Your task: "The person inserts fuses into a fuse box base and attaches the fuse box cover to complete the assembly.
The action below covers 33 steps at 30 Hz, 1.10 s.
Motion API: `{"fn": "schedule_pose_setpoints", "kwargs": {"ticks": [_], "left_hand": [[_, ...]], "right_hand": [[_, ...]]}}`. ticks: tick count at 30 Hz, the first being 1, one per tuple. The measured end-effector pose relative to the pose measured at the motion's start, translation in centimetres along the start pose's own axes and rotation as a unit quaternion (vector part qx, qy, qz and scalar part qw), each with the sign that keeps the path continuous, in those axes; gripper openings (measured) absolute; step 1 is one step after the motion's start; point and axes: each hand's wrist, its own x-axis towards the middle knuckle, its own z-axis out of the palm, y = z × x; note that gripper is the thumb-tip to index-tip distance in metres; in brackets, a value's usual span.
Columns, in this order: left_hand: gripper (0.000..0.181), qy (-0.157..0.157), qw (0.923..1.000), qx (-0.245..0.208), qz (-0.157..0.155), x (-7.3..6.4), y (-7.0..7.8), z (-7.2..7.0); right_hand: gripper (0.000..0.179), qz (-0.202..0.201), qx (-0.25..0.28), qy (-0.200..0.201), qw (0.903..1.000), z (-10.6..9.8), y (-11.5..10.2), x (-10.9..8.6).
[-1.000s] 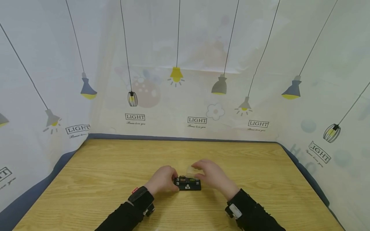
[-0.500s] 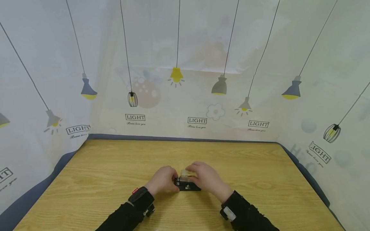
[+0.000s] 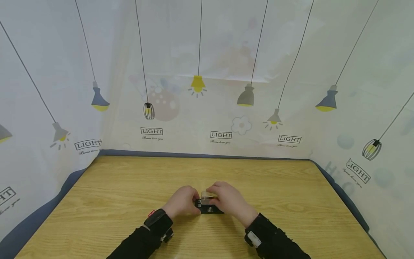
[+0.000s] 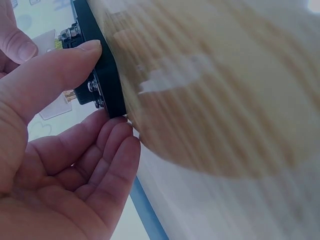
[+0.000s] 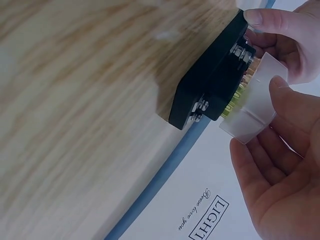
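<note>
On the table stands a small black device base (image 3: 216,209) (image 5: 197,82) with metal screw terminals on its ends. Yellow windings (image 5: 234,101) and copper-coloured parts (image 5: 251,71) rise from its raised middle. My left hand (image 3: 182,202) (image 4: 65,115) grips the left end of the base, thumb at the near side and fingers at the far side. Between thumb and fingers, my right hand (image 3: 231,201) (image 5: 287,150) pinches a clear plastic cover (image 5: 257,97) (image 3: 205,201). The cover sits over the windings, whose lower part still shows beneath its edge in the right wrist view.
The wood-grain table (image 3: 129,180) extends around both hands. Behind it and along both sides hangs a pale cloth (image 3: 181,43) printed with lamps, with a blue-grey strip (image 3: 181,154) along the table's far edge.
My right hand has moved left and slightly down, bringing the clear cover from above the right part of the base onto its middle. My left hand has stayed at the left end.
</note>
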Motion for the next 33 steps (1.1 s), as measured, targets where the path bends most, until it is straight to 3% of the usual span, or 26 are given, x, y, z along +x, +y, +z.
{"fn": "schedule_pose_setpoints", "kwargs": {"ticks": [11,33], "left_hand": [[0.023,0.002,0.9999,0.003,0.012,0.08,0.06,-0.08],[0.025,0.005,1.0,0.001,0.002,0.12,-0.09,0.06]], "right_hand": [[0.029,0.011,-0.007,-0.011,0.9998,0.2,-0.05,0.07],[0.026,0.01,0.01,-0.003,0.9999,0.57,0.07,0.06]]}}
